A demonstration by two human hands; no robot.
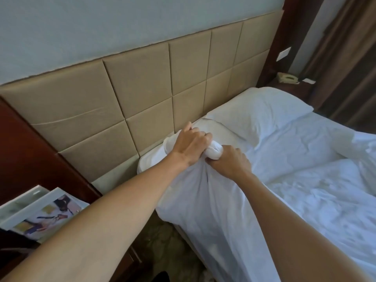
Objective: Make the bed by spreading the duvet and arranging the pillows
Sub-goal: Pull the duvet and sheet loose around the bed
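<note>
A white bed sheet [215,216] covers the near corner of the mattress and hangs down its side. Both hands hold a bunched knot of this sheet at the corner by the headboard. My left hand [191,145] grips the bunch from the headboard side. My right hand [230,161] grips it from the bed side, fingers curled into the cloth. One white pillow [262,110] lies flat at the far end of the headboard. The crumpled white duvet [329,192] lies heaped on the right of the bed.
A beige padded headboard [142,88] runs along the wall. A dark wooden nightstand [26,159] with framed pictures [42,212] stands at my left. A telephone [288,78] sits on the far bedside table beside brown curtains [350,58]. Patterned floor shows beside the bed.
</note>
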